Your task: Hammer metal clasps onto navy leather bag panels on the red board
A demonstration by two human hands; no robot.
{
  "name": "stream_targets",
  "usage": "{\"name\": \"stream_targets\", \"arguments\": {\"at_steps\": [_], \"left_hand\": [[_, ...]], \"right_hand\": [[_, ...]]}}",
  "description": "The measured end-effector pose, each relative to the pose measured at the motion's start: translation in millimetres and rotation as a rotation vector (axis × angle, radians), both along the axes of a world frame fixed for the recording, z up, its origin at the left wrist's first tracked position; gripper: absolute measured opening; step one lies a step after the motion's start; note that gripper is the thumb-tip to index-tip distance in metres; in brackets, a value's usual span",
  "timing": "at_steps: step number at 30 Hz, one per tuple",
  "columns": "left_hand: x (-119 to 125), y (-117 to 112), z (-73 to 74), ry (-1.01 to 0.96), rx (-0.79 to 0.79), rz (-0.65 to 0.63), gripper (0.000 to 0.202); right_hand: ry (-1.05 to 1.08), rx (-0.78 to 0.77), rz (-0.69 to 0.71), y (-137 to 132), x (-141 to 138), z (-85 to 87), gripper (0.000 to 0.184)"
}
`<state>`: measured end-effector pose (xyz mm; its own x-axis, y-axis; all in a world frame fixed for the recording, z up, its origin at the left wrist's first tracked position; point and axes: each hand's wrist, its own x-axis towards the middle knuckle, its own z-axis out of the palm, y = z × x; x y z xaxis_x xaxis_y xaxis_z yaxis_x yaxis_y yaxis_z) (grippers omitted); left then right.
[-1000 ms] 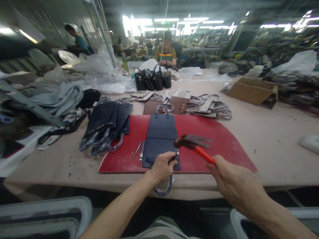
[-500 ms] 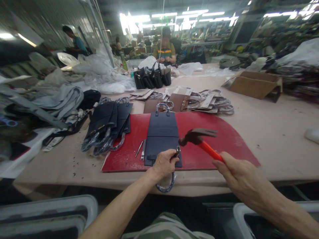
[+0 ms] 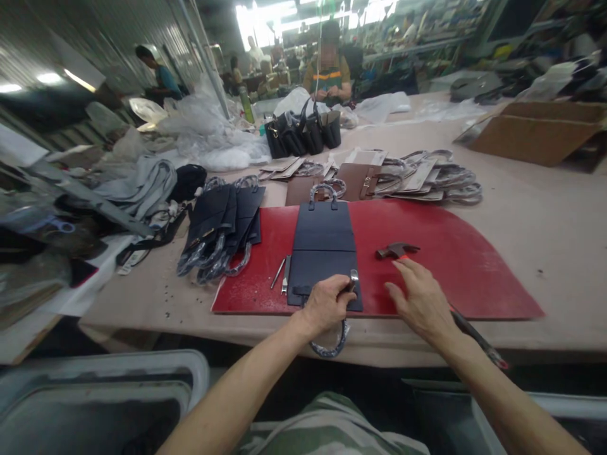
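Note:
A dark navy bag panel (image 3: pixel 323 234) lies flat on the red board (image 3: pixel 427 278), one wrapped handle at its far end and another hanging over the table's front edge. My left hand (image 3: pixel 327 303) rests on the panel's near right part. Its thumb and forefinger pinch a small metal clasp (image 3: pixel 354 276) at the panel's right edge; the fingers hide the lower part. To the right, my right hand (image 3: pixel 422 300) is over a claw hammer (image 3: pixel 396 250) lying on the board, fingers apart. The hand covers the middle of the hammer's handle.
Two slim metal tools (image 3: pixel 279 273) lie left of the panel. Navy bag pieces (image 3: pixel 220 221) are stacked further left. Brown and pale bag pieces (image 3: pixel 360 180), black bags (image 3: pixel 303 133) and a cardboard box (image 3: pixel 540 133) stand behind. A co-worker (image 3: pixel 327 76) sits across the table.
The hammer, held up in my right hand before, now lies on the red board, and that hand's fingers have loosened from it. My left hand keeps its pinch. The view has shifted.

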<state>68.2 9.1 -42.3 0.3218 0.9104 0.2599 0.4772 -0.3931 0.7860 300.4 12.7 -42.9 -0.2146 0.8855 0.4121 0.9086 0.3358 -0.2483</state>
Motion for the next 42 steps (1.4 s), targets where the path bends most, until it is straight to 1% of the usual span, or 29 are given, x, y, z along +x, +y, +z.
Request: {"name": "stream_targets", "arguments": {"at_steps": [2, 3, 5, 6, 8, 9, 11, 12, 13, 14, 15, 17, 18, 20, 22, 24, 26, 29, 31, 32, 34, 36, 37, 39, 42], "left_hand": [[0, 0, -1.2, 0.021, 0.008, -0.015, 0.007], [0, 0, -2.7, 0.021, 0.007, -0.025, 0.009], [2, 1, -6.2, -0.033, -0.027, -0.019, 0.011], [2, 3, -7.5, -0.103, -0.072, 0.007, 0.01], [0, 8, -6.9, -0.338, -0.196, 0.128, 0.012], [-4, 11, -4.3, -0.478, -0.254, 0.205, 0.017], [-20, 17, 6.0, -0.686, -0.325, 0.338, 0.029], [-32, 20, 13.3, -0.713, -0.329, 0.382, 0.032], [-47, 22, 21.4, -0.672, -0.321, 0.414, 0.034], [-64, 23, 29.8, -0.569, -0.303, 0.448, 0.034], [-82, 23, 37.7, -0.418, -0.275, 0.486, 0.033], [-116, 21, 49.9, -0.017, -0.211, 0.578, 0.027], [-132, 20, 53.3, 0.183, -0.191, 0.624, 0.025], [-155, 17, 54.3, 0.535, -0.198, 0.694, 0.026], [-166, 14, 49.5, 0.802, -0.256, 0.712, 0.029], [-167, 12, 42.8, 0.98, -0.312, 0.689, 0.032], [-162, 9, 37.6, 1.077, -0.303, 0.648, 0.033], [-151, 3, 35.1, 1.141, -0.164, 0.622, 0.031], [-142, -3, 35.6, 1.111, -0.045, 0.581, 0.025], [-136, -6, 35.7, 1.057, 0.008, 0.531, 0.021], [-123, -13, 34.7, 0.891, 0.09, 0.363, 0.015], [-110, -17, 31.6, 0.755, 0.125, 0.171, 0.017], [-104, -17, 29.5, 0.73, 0.128, 0.099, 0.019], [-95, -15, 25.2, 0.761, 0.124, 0.01, 0.016], [-89, -8, 21.7, 0.859, 0.14, -0.052, 0.009]], "right_hand": [[0.066, -0.025, 0.145, -6, -25, -12.7, 0.046], [0.052, -0.045, 0.192, -10, -36, -18.9, 0.044], [-0.032, -0.064, 0.214, -15, -52, -28.7, 0.042], [-0.074, -0.065, 0.207, -17, -56, -31.6, 0.042], [-0.121, -0.069, 0.199, -19, -58, -33.3, 0.045], [-0.127, -0.073, 0.201, -19, -57, -32.7, 0.045], [-0.131, -0.089, 0.207, -19, -54, -30.1, 0.046], [-0.129, -0.095, 0.205, -18, -53, -28.8, 0.046], [-0.127, -0.1, 0.202, -18, -53, -27.8, 0.046], [-0.125, -0.105, 0.199, -18, -53, -27.0, 0.046], [-0.125, -0.109, 0.197, -19, -53, -26.6, 0.047], [-0.124, -0.116, 0.196, -19, -55, -26.1, 0.047], [-0.121, -0.118, 0.197, -19, -55, -25.9, 0.047], [-0.11, -0.12, 0.201, -19, -55, -25.2, 0.046], [-0.094, -0.118, 0.208, -18, -55, -24.5, 0.045], [-0.077, -0.112, 0.217, -17, -54, -24.5, 0.043], [-0.058, -0.104, 0.226, -17, -53, -25.7, 0.041], [-0.015, -0.101, 0.242, -16, -49, -28.5, 0.037], [0.027, -0.099, 0.26, -14, -48, -29.1, 0.035], [0.053, -0.096, 0.273, -13, -48, -28.4, 0.034], [0.092, -0.099, 0.315, -11, -50, -24.8, 0.032], [0.09, -0.123, 0.359, -9, -54, -18.2, 0.029], [0.069, -0.142, 0.377, -8, -57, -14.3, 0.028], [0.001, -0.178, 0.396, -5, -63, -5.8, 0.028], [-0.127, -0.227, 0.421, 3, -70, 6.7, 0.027]]}}
